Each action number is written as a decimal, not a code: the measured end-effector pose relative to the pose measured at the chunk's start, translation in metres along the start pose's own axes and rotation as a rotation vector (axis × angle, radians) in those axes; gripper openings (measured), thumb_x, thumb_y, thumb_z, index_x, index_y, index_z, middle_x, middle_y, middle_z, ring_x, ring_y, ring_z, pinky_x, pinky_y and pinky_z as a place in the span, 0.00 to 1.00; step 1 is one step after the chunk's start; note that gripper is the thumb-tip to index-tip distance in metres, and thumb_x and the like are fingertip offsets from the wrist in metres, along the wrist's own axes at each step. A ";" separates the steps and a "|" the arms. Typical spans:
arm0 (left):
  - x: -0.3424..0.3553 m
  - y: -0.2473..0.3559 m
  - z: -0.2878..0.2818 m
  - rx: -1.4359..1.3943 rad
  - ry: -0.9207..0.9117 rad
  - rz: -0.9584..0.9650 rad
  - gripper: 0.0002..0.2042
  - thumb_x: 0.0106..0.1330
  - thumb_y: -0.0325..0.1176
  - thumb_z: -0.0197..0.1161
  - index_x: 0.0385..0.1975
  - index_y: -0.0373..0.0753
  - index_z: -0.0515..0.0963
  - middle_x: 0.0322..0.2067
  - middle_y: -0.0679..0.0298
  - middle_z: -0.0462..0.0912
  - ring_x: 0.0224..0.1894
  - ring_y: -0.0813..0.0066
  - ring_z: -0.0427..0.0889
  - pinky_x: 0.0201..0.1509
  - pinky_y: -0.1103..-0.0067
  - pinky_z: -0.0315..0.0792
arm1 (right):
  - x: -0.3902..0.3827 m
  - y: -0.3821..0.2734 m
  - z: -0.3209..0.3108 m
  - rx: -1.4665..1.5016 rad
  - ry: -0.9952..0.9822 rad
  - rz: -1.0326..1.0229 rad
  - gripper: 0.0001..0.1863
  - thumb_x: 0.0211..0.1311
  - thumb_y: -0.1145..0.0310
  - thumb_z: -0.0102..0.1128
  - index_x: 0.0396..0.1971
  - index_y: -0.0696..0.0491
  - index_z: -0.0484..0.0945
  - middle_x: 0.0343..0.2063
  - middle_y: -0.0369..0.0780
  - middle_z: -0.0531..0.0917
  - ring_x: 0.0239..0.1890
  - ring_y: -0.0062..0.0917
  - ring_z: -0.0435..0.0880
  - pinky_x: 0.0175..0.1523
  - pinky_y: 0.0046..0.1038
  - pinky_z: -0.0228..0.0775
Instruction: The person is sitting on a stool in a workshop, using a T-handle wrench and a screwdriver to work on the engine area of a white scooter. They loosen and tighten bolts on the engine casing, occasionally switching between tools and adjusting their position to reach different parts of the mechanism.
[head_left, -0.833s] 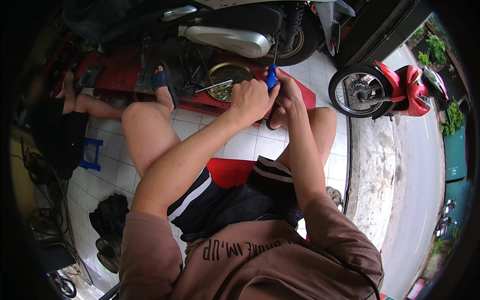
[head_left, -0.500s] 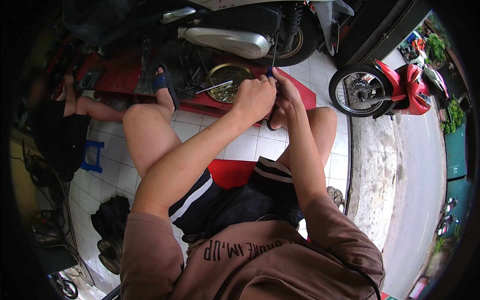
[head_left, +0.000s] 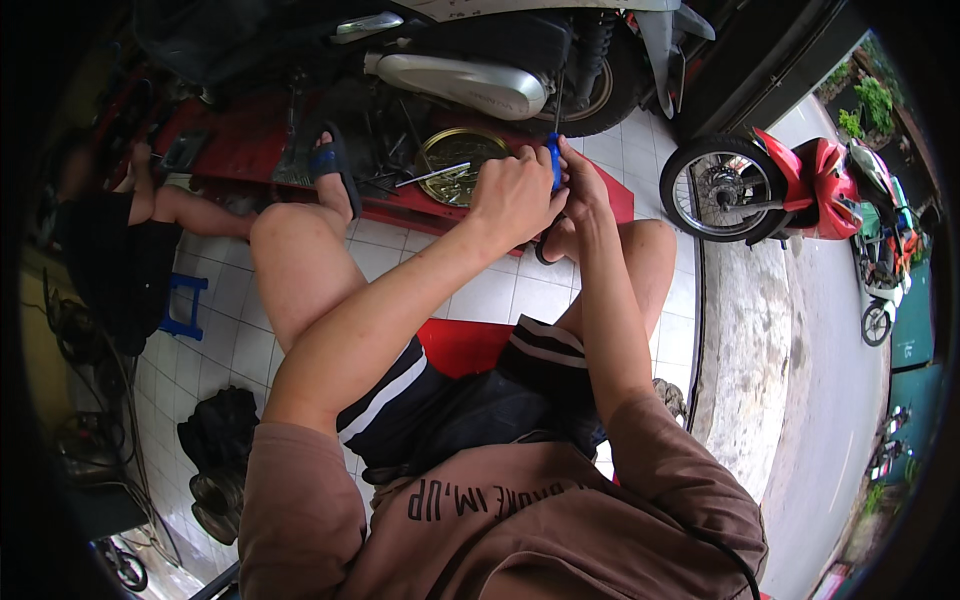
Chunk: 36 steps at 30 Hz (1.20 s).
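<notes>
My left hand [head_left: 515,188] and my right hand [head_left: 585,186] are together around a blue-handled screwdriver [head_left: 555,160], both with fingers curled on it. Its thin shaft points up toward the rear of a parked scooter [head_left: 460,85], near the shock absorber and wheel; where the tip sits I cannot make out. Below the scooter, behind my left hand, a round gold tray [head_left: 445,142] with a silver rod across it lies on a red lift platform [head_left: 240,150], among dark tools.
Another person's bare leg [head_left: 200,212] and a blue stool [head_left: 185,305] are at left, near cables and black bundles [head_left: 210,430]. A red motorbike [head_left: 810,190] stands at right by the road [head_left: 830,420], where another motorbike [head_left: 875,280] shows. A red seat [head_left: 455,345] is between my legs.
My hands and the screwdriver have shifted slightly right, and more of the blue handle shows than half a second ago. A white motorbike has come into view on the road.
</notes>
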<state>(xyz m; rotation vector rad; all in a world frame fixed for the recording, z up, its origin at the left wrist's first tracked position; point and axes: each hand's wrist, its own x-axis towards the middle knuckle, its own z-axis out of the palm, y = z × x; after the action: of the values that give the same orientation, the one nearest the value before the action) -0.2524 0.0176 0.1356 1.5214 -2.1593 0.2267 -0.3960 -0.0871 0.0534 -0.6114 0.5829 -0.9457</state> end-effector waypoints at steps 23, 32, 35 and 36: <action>0.000 0.004 -0.002 -0.003 -0.053 -0.019 0.19 0.64 0.46 0.57 0.38 0.32 0.73 0.26 0.53 0.81 0.26 0.59 0.84 0.29 0.68 0.75 | -0.015 0.003 0.028 0.107 0.002 -0.063 0.18 0.67 0.56 0.52 0.41 0.58 0.76 0.33 0.41 0.81 0.37 0.26 0.80 0.47 0.28 0.73; 0.006 0.007 -0.006 -0.060 0.096 0.016 0.18 0.66 0.47 0.54 0.29 0.34 0.75 0.20 0.53 0.81 0.23 0.57 0.83 0.26 0.67 0.75 | 0.004 -0.001 -0.024 0.311 -0.419 0.088 0.15 0.66 0.60 0.54 0.45 0.56 0.74 0.32 0.37 0.79 0.36 0.24 0.77 0.46 0.28 0.72; -0.001 -0.002 -0.007 -0.029 -0.019 -0.020 0.18 0.66 0.46 0.54 0.29 0.34 0.76 0.20 0.52 0.81 0.23 0.56 0.83 0.27 0.66 0.75 | -0.008 0.012 0.020 0.109 0.060 0.004 0.15 0.66 0.60 0.54 0.45 0.55 0.74 0.30 0.37 0.77 0.34 0.23 0.76 0.45 0.27 0.72; 0.001 0.000 -0.008 -0.047 -0.047 -0.033 0.18 0.65 0.46 0.54 0.29 0.34 0.76 0.20 0.53 0.81 0.23 0.56 0.83 0.27 0.66 0.75 | -0.012 0.008 0.021 0.121 0.019 -0.005 0.15 0.66 0.60 0.54 0.44 0.55 0.74 0.31 0.37 0.78 0.35 0.24 0.76 0.45 0.27 0.72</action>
<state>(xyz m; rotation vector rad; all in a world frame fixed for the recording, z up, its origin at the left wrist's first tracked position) -0.2508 0.0196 0.1429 1.5496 -2.1584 0.1291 -0.3830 -0.0689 0.0644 -0.4961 0.5365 -0.9850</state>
